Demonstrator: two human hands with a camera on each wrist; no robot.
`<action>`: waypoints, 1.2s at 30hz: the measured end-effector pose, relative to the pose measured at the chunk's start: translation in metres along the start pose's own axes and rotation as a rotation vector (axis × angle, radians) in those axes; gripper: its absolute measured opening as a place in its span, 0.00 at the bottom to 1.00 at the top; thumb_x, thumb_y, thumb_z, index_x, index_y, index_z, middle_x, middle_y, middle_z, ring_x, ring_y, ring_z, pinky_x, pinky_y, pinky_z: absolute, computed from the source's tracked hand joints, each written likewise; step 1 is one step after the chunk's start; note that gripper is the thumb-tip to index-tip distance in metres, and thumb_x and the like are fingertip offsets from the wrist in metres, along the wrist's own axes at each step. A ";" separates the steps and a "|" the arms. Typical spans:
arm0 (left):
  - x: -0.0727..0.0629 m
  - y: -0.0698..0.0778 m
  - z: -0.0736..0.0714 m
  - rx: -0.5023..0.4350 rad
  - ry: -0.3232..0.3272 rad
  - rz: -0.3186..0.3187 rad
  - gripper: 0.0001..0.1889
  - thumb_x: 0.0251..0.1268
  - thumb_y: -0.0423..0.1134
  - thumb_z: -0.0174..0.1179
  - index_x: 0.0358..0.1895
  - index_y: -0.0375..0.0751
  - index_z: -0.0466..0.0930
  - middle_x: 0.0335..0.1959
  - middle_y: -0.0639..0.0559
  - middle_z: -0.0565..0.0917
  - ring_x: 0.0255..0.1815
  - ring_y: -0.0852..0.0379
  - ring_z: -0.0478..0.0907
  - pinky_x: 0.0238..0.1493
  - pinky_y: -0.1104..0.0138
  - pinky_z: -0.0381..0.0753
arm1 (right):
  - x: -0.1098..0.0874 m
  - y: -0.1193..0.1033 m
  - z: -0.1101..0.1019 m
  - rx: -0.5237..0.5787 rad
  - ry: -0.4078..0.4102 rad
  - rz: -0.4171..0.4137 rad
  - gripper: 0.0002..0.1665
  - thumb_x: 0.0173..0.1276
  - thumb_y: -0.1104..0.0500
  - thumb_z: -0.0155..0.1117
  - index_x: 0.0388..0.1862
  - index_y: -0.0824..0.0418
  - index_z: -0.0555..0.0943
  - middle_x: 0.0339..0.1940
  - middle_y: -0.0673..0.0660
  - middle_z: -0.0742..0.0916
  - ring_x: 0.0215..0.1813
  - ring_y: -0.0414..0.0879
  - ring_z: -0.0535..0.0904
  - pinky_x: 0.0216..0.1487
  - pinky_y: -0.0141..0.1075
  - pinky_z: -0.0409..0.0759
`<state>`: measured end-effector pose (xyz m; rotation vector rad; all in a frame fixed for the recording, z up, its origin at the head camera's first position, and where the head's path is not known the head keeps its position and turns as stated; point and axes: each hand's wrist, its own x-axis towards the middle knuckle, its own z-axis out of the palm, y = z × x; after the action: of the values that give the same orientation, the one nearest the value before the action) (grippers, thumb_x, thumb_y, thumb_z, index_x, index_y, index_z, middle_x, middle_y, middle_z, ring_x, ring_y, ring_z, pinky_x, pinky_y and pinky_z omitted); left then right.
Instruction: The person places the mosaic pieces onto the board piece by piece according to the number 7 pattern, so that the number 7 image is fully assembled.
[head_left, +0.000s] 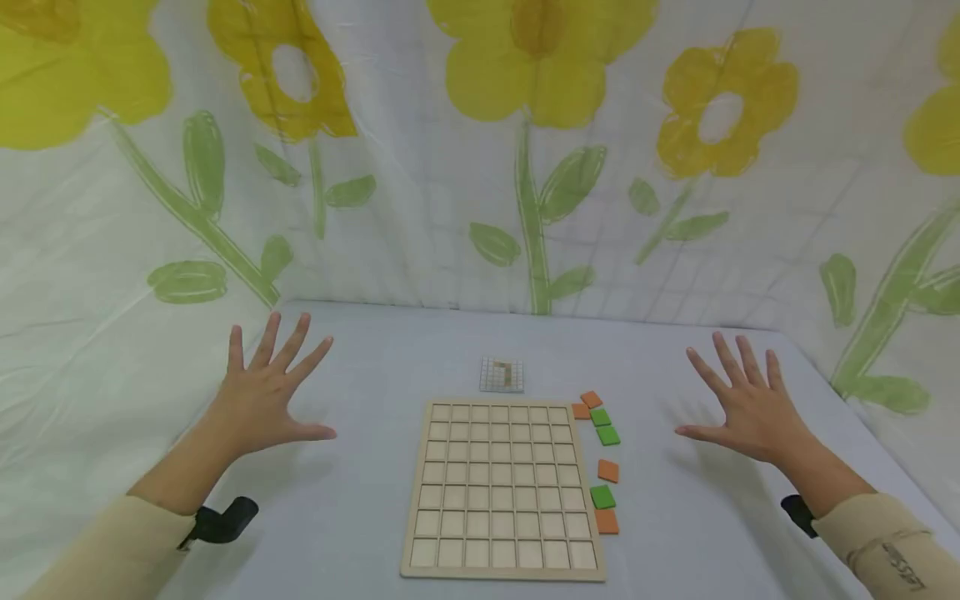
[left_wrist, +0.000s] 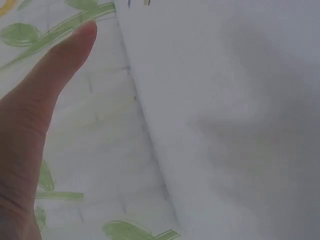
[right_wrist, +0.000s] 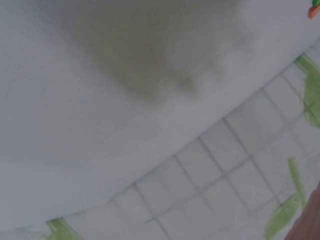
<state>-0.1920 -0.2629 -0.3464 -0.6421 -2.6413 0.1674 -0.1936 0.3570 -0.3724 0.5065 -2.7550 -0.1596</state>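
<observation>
Both hands hover above the table with fingers spread wide, holding nothing. In the head view my left hand [head_left: 262,404] is to the left of a wooden grid board [head_left: 491,475], and my right hand [head_left: 757,417] is to its right. The board's square cells hold no tiles. Along its right edge lie several loose square tiles, among them an orange tile [head_left: 608,471] and a green tile [head_left: 602,497]. Behind the board is a small card [head_left: 502,375] with a grid pattern. The left wrist view shows the left thumb [left_wrist: 55,70]; only a sliver of the right hand [right_wrist: 306,222] enters the right wrist view.
A pale cloth covers the table [head_left: 360,358]. Around it hangs a white curtain [head_left: 420,208] with painted yellow flowers and green leaves. A black wrist strap mount [head_left: 225,521] sits at the left cuff, another black mount [head_left: 799,515] at the right.
</observation>
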 end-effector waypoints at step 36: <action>0.018 0.103 0.061 -0.867 -0.408 -0.081 0.53 0.36 0.60 0.72 0.69 0.43 0.61 0.74 0.44 0.55 0.73 0.38 0.52 0.71 0.44 0.53 | -0.030 -0.127 -0.014 0.988 -0.425 0.239 0.34 0.48 0.48 0.75 0.52 0.61 0.77 0.53 0.57 0.79 0.48 0.46 0.76 0.49 0.36 0.80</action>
<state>-0.1897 -0.1639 -0.4165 -0.8119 -3.0676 -1.0212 -0.1208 0.2495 -0.3895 0.3741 -3.1072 1.3366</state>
